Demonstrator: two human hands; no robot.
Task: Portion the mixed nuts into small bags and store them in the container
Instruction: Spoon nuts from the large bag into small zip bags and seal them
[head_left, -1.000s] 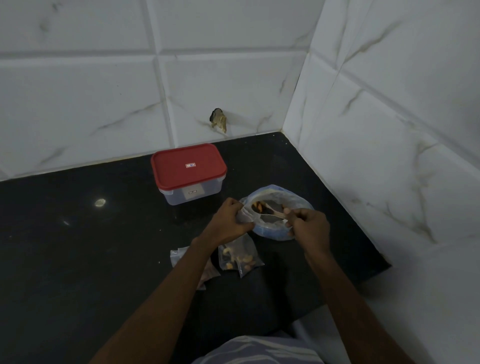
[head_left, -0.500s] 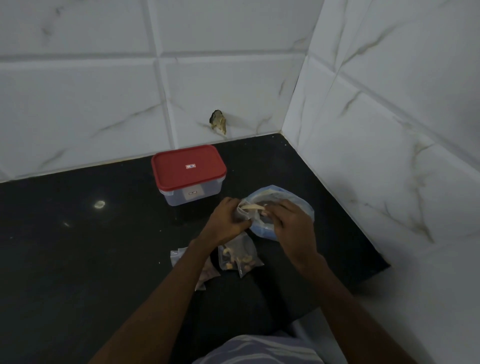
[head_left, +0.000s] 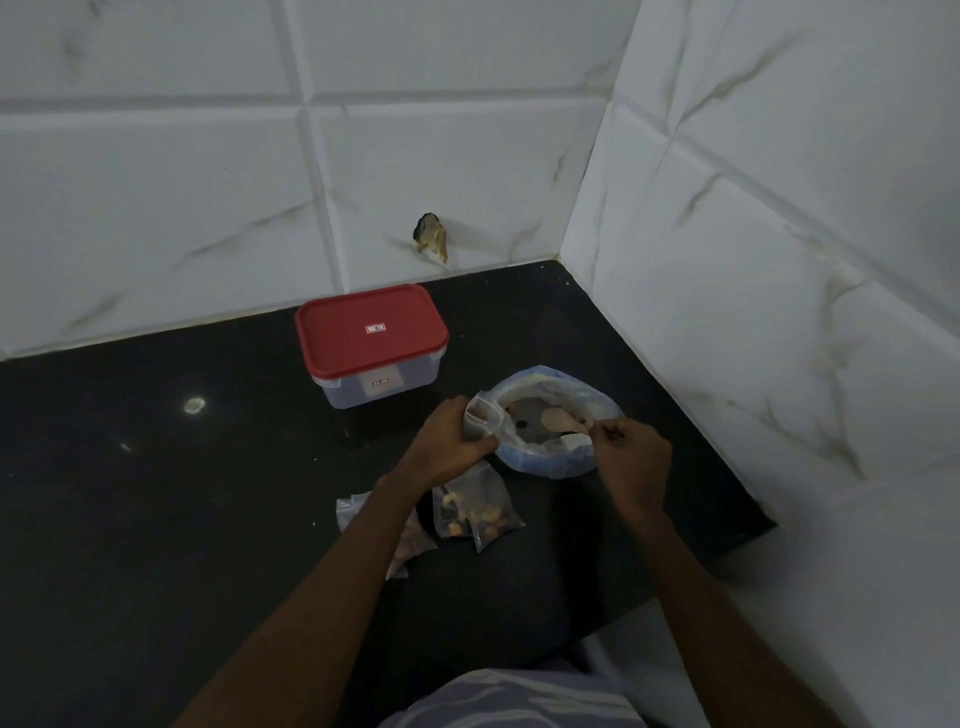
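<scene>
A large clear bag of mixed nuts (head_left: 558, 457) stands open on the black counter (head_left: 156, 519). My left hand (head_left: 449, 441) grips a small clear bag (head_left: 480, 415) at the big bag's left rim, mouth upward. My right hand (head_left: 631, 460) pinches the handle of a pale wooden spoon (head_left: 563, 420), whose bowl lies inside the big bag. Two filled small bags lie in front: one (head_left: 475, 512) beneath my left hand, the other (head_left: 410, 545) partly hidden by my left forearm. The clear container with a red lid (head_left: 371, 332) sits shut behind.
White tiled walls close the counter at the back and right, forming a corner. A broken hole (head_left: 430, 236) shows in the back wall above the container. The counter's front edge ends near my right forearm.
My right hand has drawn back to the right from the small bag, bringing the spoon back into the big bag. My left hand keeps hold of the small bag.
</scene>
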